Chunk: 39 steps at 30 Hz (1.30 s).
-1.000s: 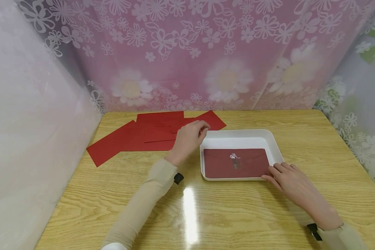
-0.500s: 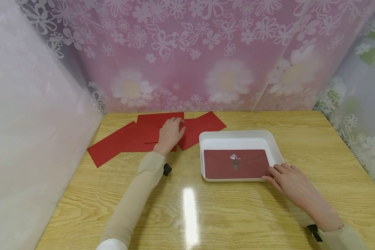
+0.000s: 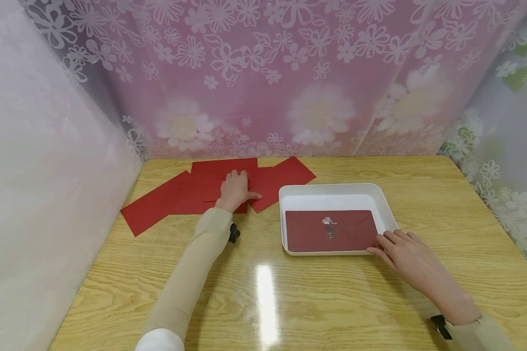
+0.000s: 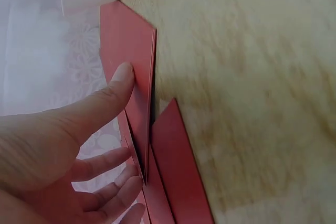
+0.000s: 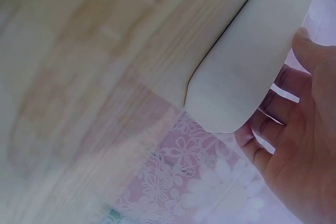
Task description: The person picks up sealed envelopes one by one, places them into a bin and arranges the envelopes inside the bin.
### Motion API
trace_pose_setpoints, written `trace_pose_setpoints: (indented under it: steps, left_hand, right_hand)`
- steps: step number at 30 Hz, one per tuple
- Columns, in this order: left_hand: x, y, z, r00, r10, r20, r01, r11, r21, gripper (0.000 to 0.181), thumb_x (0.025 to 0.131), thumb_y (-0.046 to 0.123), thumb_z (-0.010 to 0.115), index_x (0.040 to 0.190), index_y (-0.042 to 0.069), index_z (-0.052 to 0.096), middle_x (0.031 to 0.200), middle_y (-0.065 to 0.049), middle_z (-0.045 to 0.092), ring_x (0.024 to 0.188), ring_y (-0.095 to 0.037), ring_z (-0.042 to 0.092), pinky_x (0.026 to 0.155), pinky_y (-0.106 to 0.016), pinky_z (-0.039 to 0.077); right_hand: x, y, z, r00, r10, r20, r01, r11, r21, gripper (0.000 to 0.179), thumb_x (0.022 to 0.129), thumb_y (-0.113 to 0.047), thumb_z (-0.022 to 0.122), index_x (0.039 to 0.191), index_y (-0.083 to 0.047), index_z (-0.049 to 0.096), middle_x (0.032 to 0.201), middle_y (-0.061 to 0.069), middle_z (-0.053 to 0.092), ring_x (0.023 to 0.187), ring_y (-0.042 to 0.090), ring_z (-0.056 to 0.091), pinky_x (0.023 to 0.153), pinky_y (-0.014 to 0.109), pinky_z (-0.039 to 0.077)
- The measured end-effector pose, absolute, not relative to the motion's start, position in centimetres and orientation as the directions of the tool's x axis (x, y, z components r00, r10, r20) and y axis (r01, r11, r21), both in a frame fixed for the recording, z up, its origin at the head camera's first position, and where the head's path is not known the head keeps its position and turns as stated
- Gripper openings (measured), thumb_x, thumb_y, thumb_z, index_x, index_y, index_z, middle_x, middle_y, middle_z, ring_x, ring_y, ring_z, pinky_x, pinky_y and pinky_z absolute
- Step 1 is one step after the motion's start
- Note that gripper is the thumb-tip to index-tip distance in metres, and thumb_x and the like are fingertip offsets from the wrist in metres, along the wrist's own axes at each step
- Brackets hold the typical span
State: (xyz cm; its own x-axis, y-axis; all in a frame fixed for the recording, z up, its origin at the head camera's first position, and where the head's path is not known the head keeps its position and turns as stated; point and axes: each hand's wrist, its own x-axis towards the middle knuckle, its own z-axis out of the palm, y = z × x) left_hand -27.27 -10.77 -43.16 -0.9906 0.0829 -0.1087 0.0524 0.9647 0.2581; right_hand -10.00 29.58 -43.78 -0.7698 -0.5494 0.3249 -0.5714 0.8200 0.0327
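Several red envelopes lie overlapping in a loose fan at the back left of the table. My left hand is over the middle of them, thumb spread away from the fingers. In the left wrist view, the thumb touches the face of one envelope, while the other fingers are extended and slightly bent beside the pile. A white tray stands right of the pile, with a dark red envelope flat inside, printed with a small white flower. My right hand grips the tray's near right corner.
The wooden table carries everything. A pink flowered curtain stands along its back edge. A white sheet hangs at the left, and a flowered sheet at the right.
My left hand has moved left from the tray's far left corner onto the red envelopes, and its thumb has spread outward. The right hand and tray have stayed in place.
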Motion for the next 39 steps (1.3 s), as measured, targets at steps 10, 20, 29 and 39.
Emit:
trace_pose_setpoints:
  steps: [10, 20, 29, 39]
  left_hand:
    - [-27.9, -11.1, -43.4, -0.983, 0.056, -0.178, -0.001, 0.953, 0.303, 0.064, 0.076, 0.051, 0.087, 0.099, 0.003, 0.053, 0.108, -0.017, 0.055, 0.102, -0.031, 0.054, 0.086, -0.043, 0.052]
    - [-27.8, -11.1, -43.2, -0.997, 0.077, -0.019, 0.062, 0.906, 0.419, 0.049, 0.09, 0.045, 0.075, 0.113, 0.004, 0.063, 0.094, -0.011, 0.068, 0.078, -0.027, 0.065, 0.065, -0.038, 0.054]
    - [-27.9, -10.9, -42.8, -0.982, 0.073, 0.175, 0.146, 0.883, 0.446, 0.033, 0.107, 0.033, 0.051, 0.122, 0.005, 0.059, 0.1, -0.011, 0.064, 0.084, -0.029, 0.065, 0.07, -0.043, 0.055]
    - [-27.4, -11.2, -41.6, -0.946, 0.059, 0.317, 0.203, 0.874, 0.442, 0.031, 0.111, 0.027, 0.041, 0.111, 0.003, 0.06, 0.091, -0.013, 0.06, 0.082, -0.031, 0.062, 0.064, -0.043, 0.053]
  right_hand:
    - [-10.0, 29.6, -43.9, -0.773, -0.545, 0.325, -0.567, 0.823, 0.029, 0.026, 0.093, -0.035, 0.071, 0.082, -0.017, 0.056, 0.074, -0.008, 0.043, 0.069, 0.017, 0.047, 0.063, 0.037, 0.041]
    - [-9.9, 29.5, -43.7, -0.778, -0.541, 0.319, -0.564, 0.826, 0.025, 0.025, 0.093, -0.035, 0.071, 0.082, -0.017, 0.055, 0.074, -0.008, 0.042, 0.07, 0.017, 0.046, 0.064, 0.038, 0.041]
    - [-9.9, 29.5, -43.8, -0.778, -0.544, 0.315, -0.565, 0.825, 0.029, 0.024, 0.092, -0.033, 0.071, 0.083, -0.017, 0.057, 0.074, -0.007, 0.044, 0.07, 0.019, 0.049, 0.065, 0.04, 0.043]
    - [-10.0, 29.6, -43.9, -0.773, -0.546, 0.324, -0.569, 0.822, 0.028, 0.025, 0.093, -0.035, 0.071, 0.082, -0.018, 0.056, 0.074, -0.007, 0.044, 0.07, 0.019, 0.049, 0.065, 0.04, 0.042]
